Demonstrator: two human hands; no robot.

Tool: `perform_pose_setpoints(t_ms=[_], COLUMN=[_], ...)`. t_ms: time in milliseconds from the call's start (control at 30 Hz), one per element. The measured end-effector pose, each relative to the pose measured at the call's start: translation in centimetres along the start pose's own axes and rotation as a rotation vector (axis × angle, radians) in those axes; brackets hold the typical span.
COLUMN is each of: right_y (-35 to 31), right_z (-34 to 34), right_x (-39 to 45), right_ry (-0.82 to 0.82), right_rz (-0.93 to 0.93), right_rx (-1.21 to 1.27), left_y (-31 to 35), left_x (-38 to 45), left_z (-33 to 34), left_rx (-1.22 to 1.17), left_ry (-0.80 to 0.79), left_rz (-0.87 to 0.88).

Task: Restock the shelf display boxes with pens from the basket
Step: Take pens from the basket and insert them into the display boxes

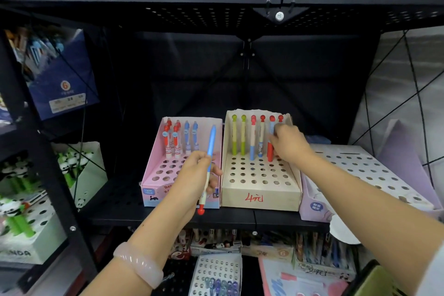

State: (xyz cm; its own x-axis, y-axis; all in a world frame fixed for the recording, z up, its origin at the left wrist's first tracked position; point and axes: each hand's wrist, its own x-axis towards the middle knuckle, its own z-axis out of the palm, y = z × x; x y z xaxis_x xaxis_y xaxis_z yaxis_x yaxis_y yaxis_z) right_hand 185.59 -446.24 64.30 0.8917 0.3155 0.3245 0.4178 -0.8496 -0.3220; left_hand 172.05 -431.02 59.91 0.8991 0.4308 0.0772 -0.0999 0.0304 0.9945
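- Nearest the camera, a pale pink bangle (140,263) sits on the wrist of the left arm, which reaches up toward the shelf (115,199)
- Left hand (199,173) has its fingers curled round a blue pen (209,158), held in front of the pink box (153,175); the pen's long axis runs nearly upright, leaning slightly right, with the blue end pointing up toward the back of the shelf and the red knob end pointing down past the shelf's front edge
- Right hand (289,143) reaches into the back right corner of the beige box (260,193), fingers pinched on a red and blue pen (271,144) that stands upright in the back row, red knob on top
- Five other pens (243,136) stand upright in that same back row, knobs up; the rows of holes toward the front are unfilled
- Pink box sits just left of the beige box, the two touching, both at the shelf's front edge; red pens (171,139) and blue ones (191,136) stand upright in its back rows
- A lilac box (360,170) with holes lies at the shelf's right end, beside the beige box
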Motion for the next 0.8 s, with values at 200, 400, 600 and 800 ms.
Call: perform_pose_setpoints(t_ms=[200, 400, 600, 800], right_y=[-0.7, -0.7, -3.5, -4.3], right_z=[-0.3, -0.9, -0.7, -2.1], right_x=[0.0, -2.2, -5.9, -5.4], right_ry=[-0.122, 0.073, -0.092, 0.082], right_rz=[0.135, -0.185, -0.744, -0.592], right_rx=[-0.075, 0.209, 0.457, 0.593], left_y=[-0.2, 0.9, 2.0, 2.5], left_x=[0.3, 0.9, 0.5, 0.0], left_z=[-0.6, -0.6, 0.9, 2.2], left_rx=[0.017, -0.21, -0.539, -0.297], left_ry=[-0.007, -0.031, -0.125, -0.169], left_rz=[0.068, 0.04, -0.132, -0.14])
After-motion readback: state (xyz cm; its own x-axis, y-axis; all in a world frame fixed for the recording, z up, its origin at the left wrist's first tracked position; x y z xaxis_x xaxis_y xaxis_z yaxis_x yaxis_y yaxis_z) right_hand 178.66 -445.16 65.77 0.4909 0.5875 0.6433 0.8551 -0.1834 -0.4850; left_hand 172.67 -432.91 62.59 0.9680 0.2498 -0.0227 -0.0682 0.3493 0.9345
